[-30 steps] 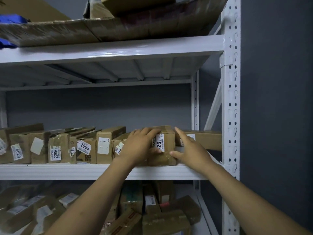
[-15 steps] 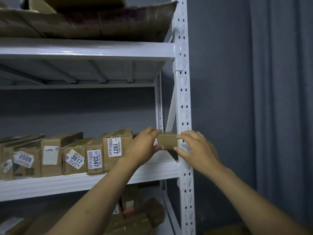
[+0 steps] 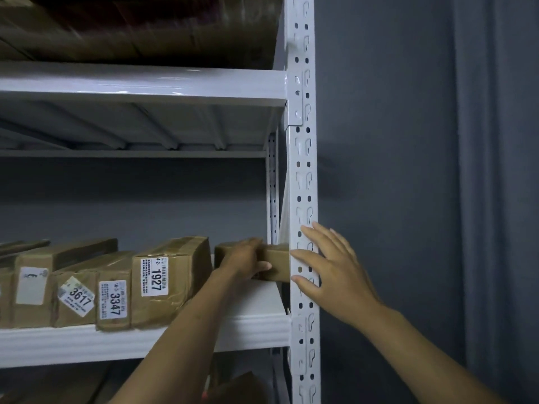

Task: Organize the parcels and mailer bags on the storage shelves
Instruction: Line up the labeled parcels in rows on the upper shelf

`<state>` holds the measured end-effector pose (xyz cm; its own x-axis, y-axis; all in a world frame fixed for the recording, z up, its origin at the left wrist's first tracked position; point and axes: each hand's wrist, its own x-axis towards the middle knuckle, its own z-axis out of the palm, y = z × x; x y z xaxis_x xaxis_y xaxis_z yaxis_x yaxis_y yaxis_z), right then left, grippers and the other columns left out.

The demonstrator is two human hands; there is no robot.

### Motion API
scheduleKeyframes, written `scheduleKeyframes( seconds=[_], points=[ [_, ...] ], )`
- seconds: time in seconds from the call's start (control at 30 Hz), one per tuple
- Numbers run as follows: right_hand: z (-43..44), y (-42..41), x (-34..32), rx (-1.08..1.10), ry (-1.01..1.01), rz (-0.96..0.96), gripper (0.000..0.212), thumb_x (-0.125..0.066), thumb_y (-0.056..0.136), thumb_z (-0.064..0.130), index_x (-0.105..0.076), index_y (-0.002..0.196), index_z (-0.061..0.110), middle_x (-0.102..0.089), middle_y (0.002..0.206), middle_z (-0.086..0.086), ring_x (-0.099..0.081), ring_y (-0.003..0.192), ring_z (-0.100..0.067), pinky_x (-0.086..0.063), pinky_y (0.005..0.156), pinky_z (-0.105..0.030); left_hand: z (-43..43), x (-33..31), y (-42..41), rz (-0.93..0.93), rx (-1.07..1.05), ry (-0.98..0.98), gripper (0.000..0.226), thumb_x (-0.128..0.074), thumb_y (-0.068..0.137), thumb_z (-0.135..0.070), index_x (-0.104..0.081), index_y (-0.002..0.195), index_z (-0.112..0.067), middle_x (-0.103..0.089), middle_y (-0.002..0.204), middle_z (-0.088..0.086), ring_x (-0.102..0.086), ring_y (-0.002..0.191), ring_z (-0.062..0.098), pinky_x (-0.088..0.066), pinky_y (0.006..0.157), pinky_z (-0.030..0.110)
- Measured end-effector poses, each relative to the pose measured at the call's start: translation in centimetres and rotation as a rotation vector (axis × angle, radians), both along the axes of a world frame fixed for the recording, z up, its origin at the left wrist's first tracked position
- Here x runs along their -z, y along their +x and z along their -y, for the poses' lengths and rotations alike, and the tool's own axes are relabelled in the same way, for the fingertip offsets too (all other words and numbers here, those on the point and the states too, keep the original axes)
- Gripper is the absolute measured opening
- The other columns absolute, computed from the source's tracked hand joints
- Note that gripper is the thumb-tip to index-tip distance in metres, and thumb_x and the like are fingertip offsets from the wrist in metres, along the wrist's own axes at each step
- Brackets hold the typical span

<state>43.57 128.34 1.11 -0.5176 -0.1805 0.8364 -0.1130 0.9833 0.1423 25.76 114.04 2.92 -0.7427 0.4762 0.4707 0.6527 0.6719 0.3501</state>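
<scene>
My left hand (image 3: 245, 259) grips a small box (image 3: 274, 265) at the right end of the middle shelf (image 3: 256, 325). My right hand (image 3: 329, 268), fingers spread, rests against the upright post (image 3: 302, 170).

Dim, bluish light; glare streaks the upper shelf edge (image 3: 140, 83), and the boxes above it are motion-blurred.

Middle shelf (image 3: 248, 330): parcels in a row side by side, parcel 3617 (image 3: 76, 297) left of parcel 3347 (image 3: 113, 300), parcel 1927 (image 3: 172, 282) right of both. Past a gap, small parcel (image 3: 277, 265) at the right end against the corner post (image 3: 303, 170), left hand (image 3: 245, 260) gripping its front and top. Right hand (image 3: 329, 269) flat on the post, just right of the small parcel; upper shelf (image 3: 145, 83) overhead with cardboard (image 3: 145, 30) on it; curtain (image 3: 501, 199) well right.
</scene>
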Motion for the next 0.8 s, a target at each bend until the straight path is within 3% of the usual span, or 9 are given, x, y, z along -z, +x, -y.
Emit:
scheduleKeyframes(
  seconds=[0.1,0.2,0.3,0.4,0.57,0.8],
  points=[
    [0.0,-0.9,-0.4,-0.012,0.032,-0.03,0.041,-0.051,0.084,0.046,-0.066,0.117,0.026,-0.048,0.144,-0.003,-0.027,0.142,-0.018,-0.005,0.12,-0.031,0.0,0.2,-2.2,-0.021,0.002,-0.125,0.057,-0.07,0.084,-0.041,-0.046,0.133,-0.024,-0.053,0.132,0.002,-0.052,0.115,0.02,-0.042,0.099,0.035],
    [0.5,-1.4,-0.5,-0.038,0.02,-0.054,0.046,-0.045,0.085,0.047,-0.065,0.12,0.026,-0.045,0.146,-0.001,-0.025,0.143,-0.016,-0.012,0.12,-0.034,-0.1,0.5,-3.9,-0.097,-0.02,-0.2,0.069,-0.065,0.08,-0.058,-0.041,0.138,-0.029,-0.047,0.134,0.001,-0.049,0.118,0.023,-0.037,0.106,0.043],
    [0.9,-1.6,-0.4,-0.053,0.01,-0.074,0.04,-0.054,0.085,0.041,-0.065,0.12,0.024,-0.046,0.145,-0.001,-0.028,0.142,-0.016,-0.021,0.115,-0.038,-0.4,0.5,-4.7,-0.171,-0.036,-0.276,0.082,-0.06,0.078,-0.067,-0.033,0.145,-0.029,-0.039,0.138,0.005,-0.045,0.121,0.027,-0.036,0.104,0.041],
    [0.9,-1.5,-0.5,-0.043,-0.009,-0.036,0.039,-0.066,0.083,0.036,-0.063,0.121,0.025,-0.042,0.148,0.0,-0.028,0.142,-0.016,-0.022,0.11,-0.033,-0.7,0.5,-5.3,-0.273,-0.082,-0.428,0.092,-0.054,0.076,-0.075,-0.023,0.15,-0.031,-0.03,0.152,0.002,-0.031,0.133,0.033,-0.023,0.109,0.049],
    [1.0,-1.0,-0.3,0.024,0.013,0.03,0.044,-0.069,0.083,0.036,-0.06,0.125,0.028,-0.034,0.153,0.003,-0.023,0.144,-0.013,-0.012,0.111,-0.032,-0.8,-0.2,-5.8,-0.252,-0.083,-0.453,0.087,-0.062,0.071,-0.071,-0.032,0.144,-0.033,-0.044,0.142,-0.001,-0.032,0.126,0.029,-0.027,0.1,0.043],
    [1.6,-0.8,-0.6,0.132,0.008,-0.03,0.055,-0.073,0.081,0.035,-0.054,0.132,0.026,-0.032,0.154,0.0,-0.028,0.141,-0.017,-0.008,0.111,-0.034,-1.3,-0.5,-6.2,-0.135,-0.06,-0.46,0.081,-0.068,0.066,-0.07,-0.045,0.132,-0.028,-0.049,0.129,0.005,-0.045,0.119,0.028,-0.031,0.102,0.045]
  ],
)
